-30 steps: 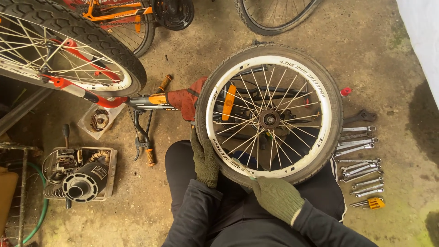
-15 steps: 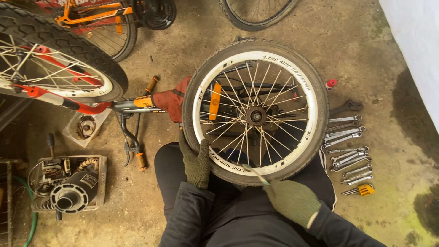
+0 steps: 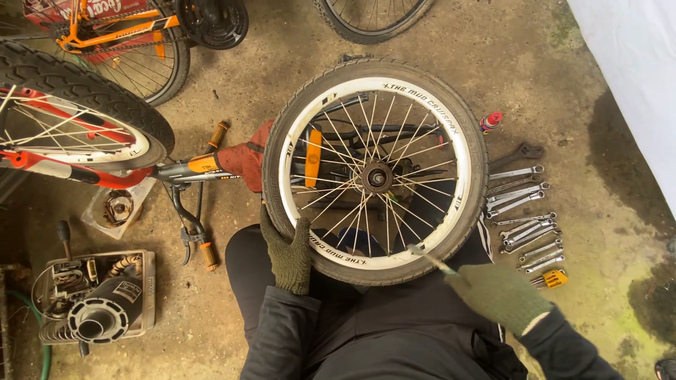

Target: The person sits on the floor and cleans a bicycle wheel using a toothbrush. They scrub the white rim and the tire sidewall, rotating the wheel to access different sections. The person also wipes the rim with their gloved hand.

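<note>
A bicycle wheel [image 3: 375, 171] is lying across the person's lap, near the middle of the scene, its flat side facing up toward the camera and its axle pointing up out of the hub [image 3: 377, 177]. The tyre is carrying white lettering that is curving along the far right and near sides of the white rim, and an orange reflector [image 3: 313, 157] is sitting in the spokes on the left, its long side running near to far.

The left hand [image 3: 287, 253], in a green glove, is wrapping closed over the tyre at its near left edge, fingers curled over the tread. The right hand [image 3: 497, 297], also gloved, is closing in a fist around a thin metal tool [image 3: 431, 259]; the tool is pointing up and left, its tip touching the rim at the near right.

A row of spanners [image 3: 522, 211] is lying on the concrete floor [image 3: 549, 91] just right of the wheel. At far left, a red box with white print [image 3: 56, 10] is showing behind an orange bicycle frame [image 3: 116, 28].
</note>
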